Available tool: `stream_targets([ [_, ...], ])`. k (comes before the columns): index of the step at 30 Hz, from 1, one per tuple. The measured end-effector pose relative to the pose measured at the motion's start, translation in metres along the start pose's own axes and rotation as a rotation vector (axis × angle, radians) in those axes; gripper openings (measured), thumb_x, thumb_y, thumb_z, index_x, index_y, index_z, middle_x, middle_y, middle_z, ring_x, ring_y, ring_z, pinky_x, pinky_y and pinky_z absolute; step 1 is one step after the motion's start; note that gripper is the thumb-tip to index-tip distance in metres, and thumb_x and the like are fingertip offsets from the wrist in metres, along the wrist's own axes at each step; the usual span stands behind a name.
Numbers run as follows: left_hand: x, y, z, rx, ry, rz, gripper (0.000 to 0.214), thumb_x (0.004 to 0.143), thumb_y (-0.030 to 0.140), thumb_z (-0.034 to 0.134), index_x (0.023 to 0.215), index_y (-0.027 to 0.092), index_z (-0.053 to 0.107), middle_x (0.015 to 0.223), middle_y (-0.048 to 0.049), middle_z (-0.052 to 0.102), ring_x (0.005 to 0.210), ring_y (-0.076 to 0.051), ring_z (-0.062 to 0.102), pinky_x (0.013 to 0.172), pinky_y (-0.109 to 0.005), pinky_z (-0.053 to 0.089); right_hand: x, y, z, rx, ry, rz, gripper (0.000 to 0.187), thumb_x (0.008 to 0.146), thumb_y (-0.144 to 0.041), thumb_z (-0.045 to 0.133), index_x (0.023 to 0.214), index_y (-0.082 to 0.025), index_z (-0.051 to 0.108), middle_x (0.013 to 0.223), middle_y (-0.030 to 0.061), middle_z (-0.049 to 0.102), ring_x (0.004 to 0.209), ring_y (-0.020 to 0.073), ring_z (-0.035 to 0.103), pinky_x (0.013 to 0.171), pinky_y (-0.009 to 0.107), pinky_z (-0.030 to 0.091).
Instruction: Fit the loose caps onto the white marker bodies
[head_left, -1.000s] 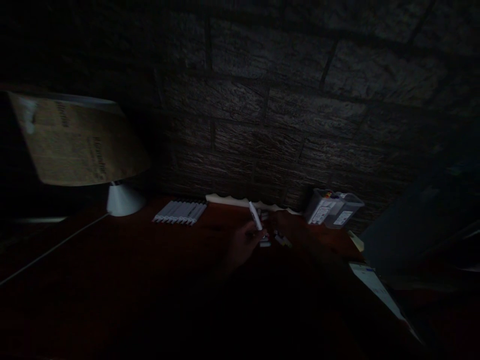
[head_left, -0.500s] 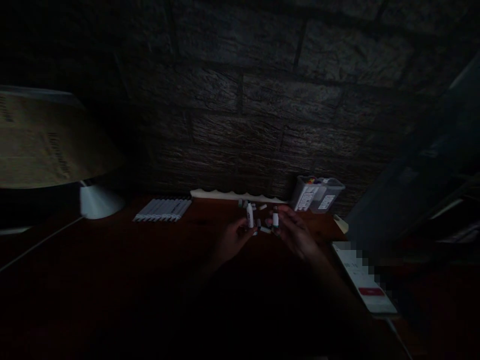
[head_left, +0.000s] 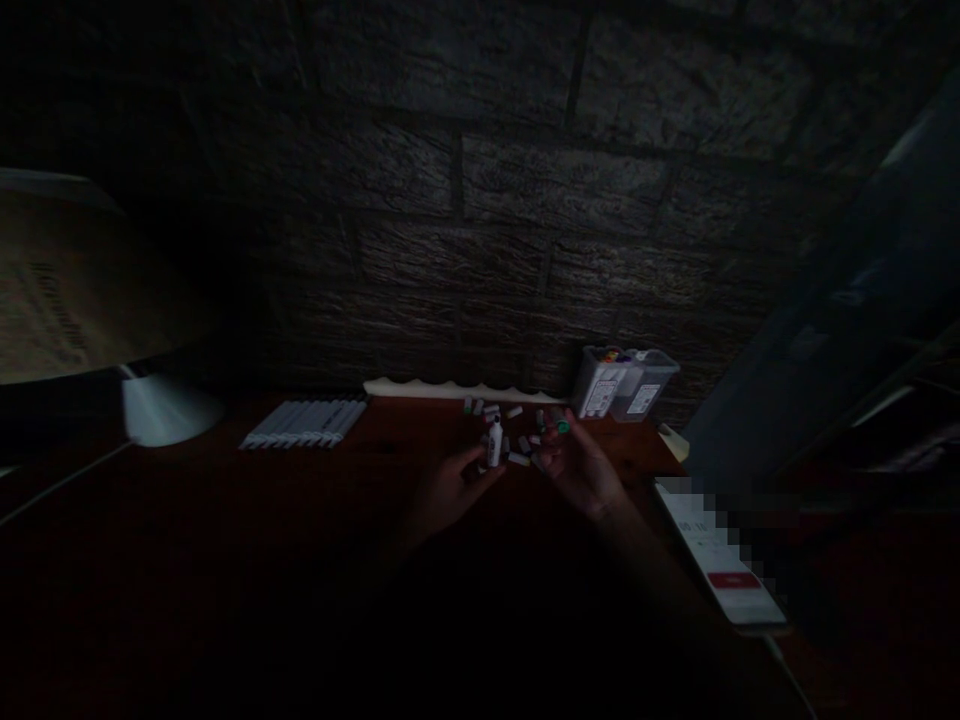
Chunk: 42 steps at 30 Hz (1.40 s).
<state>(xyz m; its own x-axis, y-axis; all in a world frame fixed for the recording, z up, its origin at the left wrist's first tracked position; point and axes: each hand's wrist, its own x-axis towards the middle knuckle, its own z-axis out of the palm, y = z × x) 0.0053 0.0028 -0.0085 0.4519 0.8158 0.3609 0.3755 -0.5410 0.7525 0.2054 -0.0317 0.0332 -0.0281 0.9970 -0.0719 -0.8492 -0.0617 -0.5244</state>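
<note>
My left hand (head_left: 448, 492) grips a white uncapped marker (head_left: 494, 446), held upright with its dark tip up. To its right, my right hand (head_left: 583, 472) has a marker cap (head_left: 560, 424) between its fingers, its green end turned towards me. Several loose marker caps (head_left: 514, 411) lie scattered on the dark wooden table (head_left: 337, 540) behind and between my hands. The dim light hides part of the fingers.
A row of white markers (head_left: 304, 424) lies at the left by a lamp (head_left: 166, 408). Clear plastic containers (head_left: 600, 388) stand against the brick wall (head_left: 480, 250). A lit tablet (head_left: 724, 560) with a cable lies at the right.
My right hand has turned over, so the green end of the cap now faces me. The view has shifted slightly; my left hand still holds the marker upright.
</note>
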Motion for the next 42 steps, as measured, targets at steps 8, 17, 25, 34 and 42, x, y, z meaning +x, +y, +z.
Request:
stream_targets([
  [8, -0.001, 0.002, -0.003, 0.076, -0.021, 0.014, 0.031, 0.090, 0.043, 0.058, 0.110, 0.023, 0.069, 0.102, -0.0020, 0.074, 0.084, -0.016, 0.068, 0.077, -0.024, 0.051, -0.002, 0.003, 0.003, 0.021, 0.070, 0.038, 0.006, 0.083, -0.016, 0.069, 0.085, -0.020, 0.065, 0.083, -0.0007, 0.074, 0.060, 0.0065, 0.067, 0.051, 0.014, 0.054],
  [17, -0.001, 0.001, -0.001, 0.121, -0.026, 0.047, 0.028, 0.089, 0.041, 0.059, 0.107, 0.022, 0.070, 0.098, -0.0025, 0.075, 0.080, -0.016, 0.068, 0.074, -0.025, 0.051, -0.001, 0.002, 0.001, -0.008, 0.073, 0.006, 0.014, 0.076, -0.018, 0.077, 0.084, -0.020, 0.066, 0.082, -0.0026, 0.073, 0.066, 0.0062, 0.068, 0.056, 0.013, 0.055],
  [25, -0.001, 0.006, -0.004, 0.067, -0.056, 0.035, 0.024, 0.090, 0.040, 0.058, 0.102, 0.022, 0.069, 0.099, -0.0009, 0.074, 0.089, -0.016, 0.068, 0.082, -0.024, 0.050, -0.006, -0.002, 0.006, -0.355, 0.003, -0.194, 0.028, 0.072, -0.026, 0.080, 0.098, -0.026, 0.069, 0.096, -0.0029, 0.072, 0.075, 0.0099, 0.066, 0.063, 0.021, 0.054],
  [34, -0.001, 0.007, -0.003, 0.034, -0.048, 0.046, 0.027, 0.089, 0.041, 0.059, 0.106, 0.024, 0.070, 0.106, -0.0024, 0.073, 0.094, -0.018, 0.068, 0.087, -0.026, 0.052, -0.008, -0.001, 0.009, -0.550, 0.091, -0.320, 0.021, 0.068, -0.033, 0.082, 0.086, -0.024, 0.075, 0.083, -0.0011, 0.072, 0.066, 0.0075, 0.062, 0.063, 0.020, 0.053],
  [42, -0.001, 0.009, -0.003, 0.043, -0.059, 0.035, 0.024, 0.089, 0.037, 0.061, 0.104, 0.023, 0.071, 0.107, -0.0030, 0.073, 0.098, -0.019, 0.068, 0.091, -0.029, 0.051, -0.011, -0.005, 0.017, -0.573, 0.104, -0.373, 0.023, 0.068, -0.026, 0.082, 0.089, -0.025, 0.074, 0.091, -0.0018, 0.074, 0.070, 0.0064, 0.064, 0.061, 0.015, 0.051],
])
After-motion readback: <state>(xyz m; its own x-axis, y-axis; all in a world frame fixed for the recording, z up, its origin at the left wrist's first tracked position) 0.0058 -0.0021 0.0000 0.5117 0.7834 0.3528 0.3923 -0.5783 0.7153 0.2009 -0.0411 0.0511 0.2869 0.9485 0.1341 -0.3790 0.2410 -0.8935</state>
